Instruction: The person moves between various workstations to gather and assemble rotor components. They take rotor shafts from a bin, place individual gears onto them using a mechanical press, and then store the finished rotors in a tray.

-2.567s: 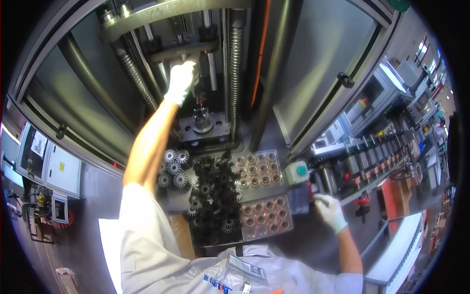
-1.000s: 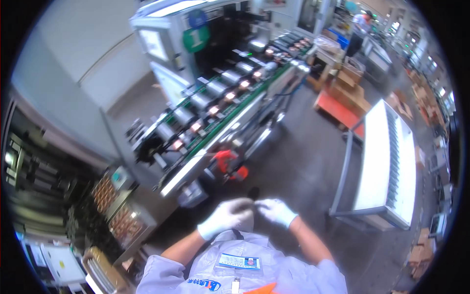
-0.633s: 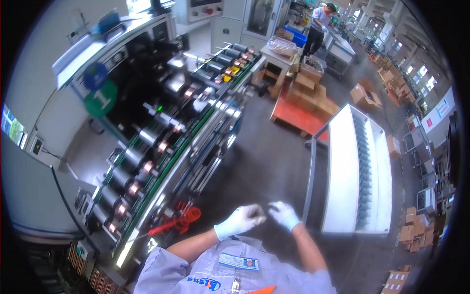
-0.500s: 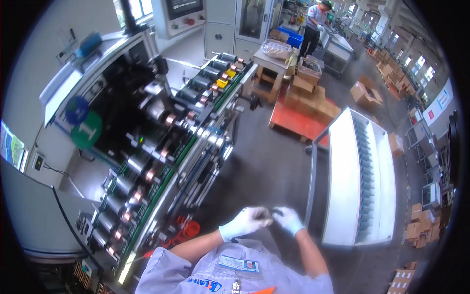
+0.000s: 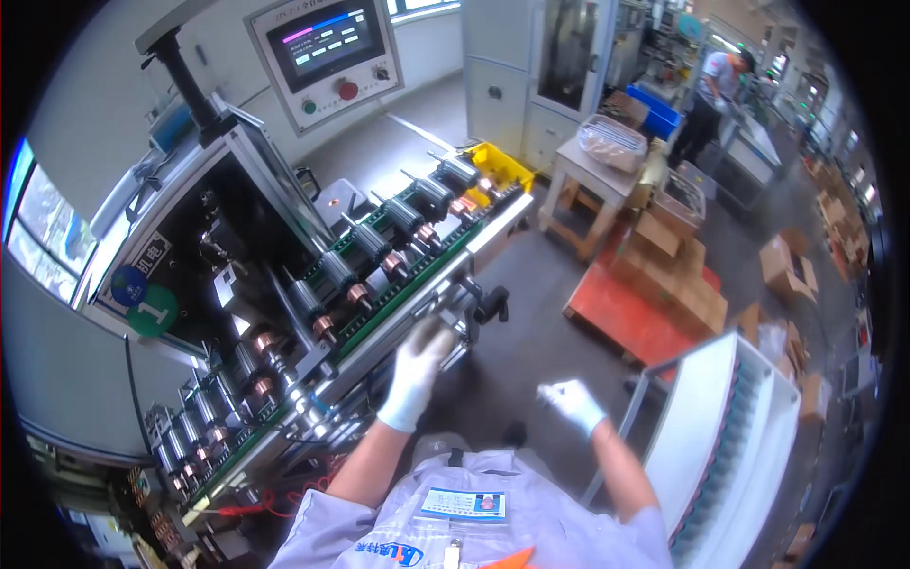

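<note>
My left hand point(image 5: 419, 365), in a white glove, is raised beside the near rail of a conveyor point(image 5: 379, 318). Its fingers are blurred by motion, and I cannot tell whether they touch the rail or hold anything. My right hand point(image 5: 573, 404), also gloved, hangs over the floor farther right, apart from the conveyor. Its fingers are curled together toward the left; what they hold, if anything, is hidden. Several motor armatures point(image 5: 375, 248) with dark ribbed cores, thin shafts and copper ends lie across the conveyor. The nearer row point(image 5: 210, 408) continues to the lower left.
Behind the conveyor stands a machine with a control panel point(image 5: 327, 57). A black crank handle point(image 5: 491, 302) juts from the conveyor's side. A yellow bin point(image 5: 500, 166) sits at its far end. At right are a white slotted rack point(image 5: 706, 446) and cartons on a red pallet point(image 5: 621, 308). A person point(image 5: 711, 100) works farther back.
My hands, close together before, have moved apart. The left has reached up and left toward the conveyor; the right has shifted slightly right. The view has turned left, showing more of the control panel.
</note>
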The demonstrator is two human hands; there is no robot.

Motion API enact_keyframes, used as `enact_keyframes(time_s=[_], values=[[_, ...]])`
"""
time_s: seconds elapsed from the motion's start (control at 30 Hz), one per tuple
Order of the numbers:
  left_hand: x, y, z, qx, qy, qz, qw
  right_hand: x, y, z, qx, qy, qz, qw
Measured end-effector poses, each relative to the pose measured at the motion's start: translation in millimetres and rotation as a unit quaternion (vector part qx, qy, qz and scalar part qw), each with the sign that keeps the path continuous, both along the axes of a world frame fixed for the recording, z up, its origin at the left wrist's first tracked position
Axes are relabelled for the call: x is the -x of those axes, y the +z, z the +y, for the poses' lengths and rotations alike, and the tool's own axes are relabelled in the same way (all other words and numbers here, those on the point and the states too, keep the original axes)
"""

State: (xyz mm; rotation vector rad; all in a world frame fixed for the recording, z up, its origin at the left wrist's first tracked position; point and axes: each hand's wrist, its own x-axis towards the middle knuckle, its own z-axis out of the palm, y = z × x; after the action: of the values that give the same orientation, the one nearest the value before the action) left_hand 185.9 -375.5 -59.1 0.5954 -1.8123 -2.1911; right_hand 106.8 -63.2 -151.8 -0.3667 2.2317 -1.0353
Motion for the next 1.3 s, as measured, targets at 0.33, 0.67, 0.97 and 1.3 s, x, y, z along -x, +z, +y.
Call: enact_keyframes(time_s=[0.33,0.67,0.97,1.3], values=[[108,36,-77,0.038,0.257,-0.037,0.965,243,78,-103,0.235,0.135,-0.04,0.962],[157,-3,-132,0.012,0.387,-0.044,0.921,415,121,-230,0.246,0.098,0.11,0.958],[184,5,-173,-0.19,0.29,-0.114,0.931,492,77,-321,0.179,0.161,-0.356,0.903],[202,0,-177,-0.238,0.312,-0.228,0.891,495,61,-347,0.101,0.14,-0.543,0.822]])
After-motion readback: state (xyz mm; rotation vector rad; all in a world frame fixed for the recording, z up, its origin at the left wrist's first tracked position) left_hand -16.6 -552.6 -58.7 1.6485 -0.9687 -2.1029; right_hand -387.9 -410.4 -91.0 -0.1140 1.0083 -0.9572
